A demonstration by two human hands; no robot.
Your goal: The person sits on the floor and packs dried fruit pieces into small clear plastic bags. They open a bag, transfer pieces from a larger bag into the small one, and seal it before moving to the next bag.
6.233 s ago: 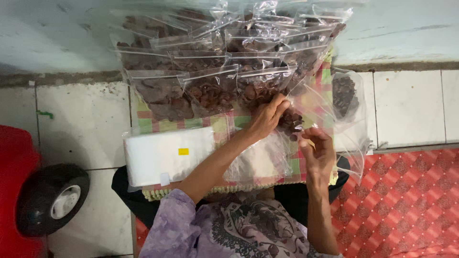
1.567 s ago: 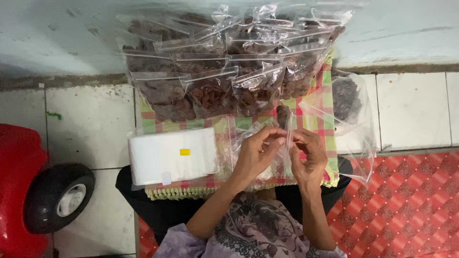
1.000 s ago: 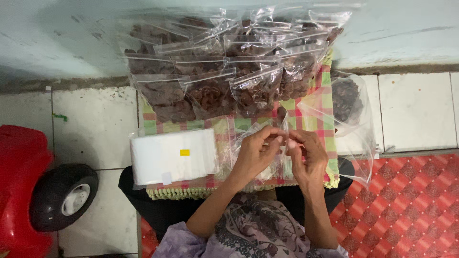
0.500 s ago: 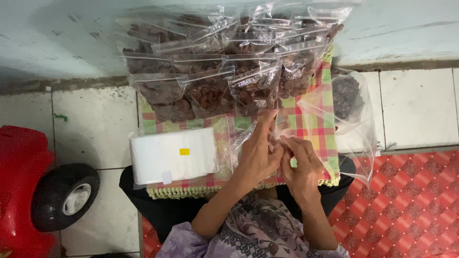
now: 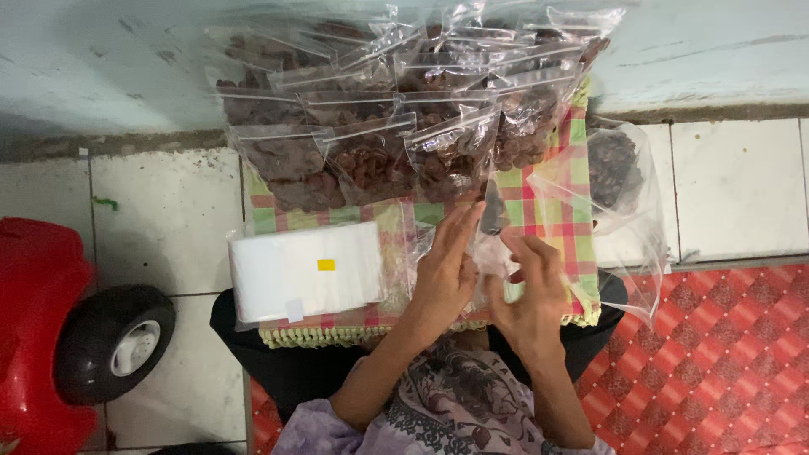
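My left hand (image 5: 442,278) and my right hand (image 5: 533,297) meet over a green, red and yellow checked cloth (image 5: 539,198) on my lap. Between them they hold a small clear plastic bag (image 5: 495,253). A dark brown piece (image 5: 491,216) shows at its top, just past my left fingertips. The fingers of my left hand lie stretched along the bag. My right hand's fingers are spread against its right side. The bag's lower part is hidden by my hands.
Several filled clear bags of dark brown pieces (image 5: 404,135) are stacked at the cloth's far edge against a pale wall. A large open bag of the same pieces (image 5: 615,168) lies right. A white stack of empty bags (image 5: 303,271) lies left. A red toy car's wheel (image 5: 114,344) is far left.
My left hand took a dark piece from the pile and came back to the small bag. Both hands then closed in on the bag and shifted slightly toward me.
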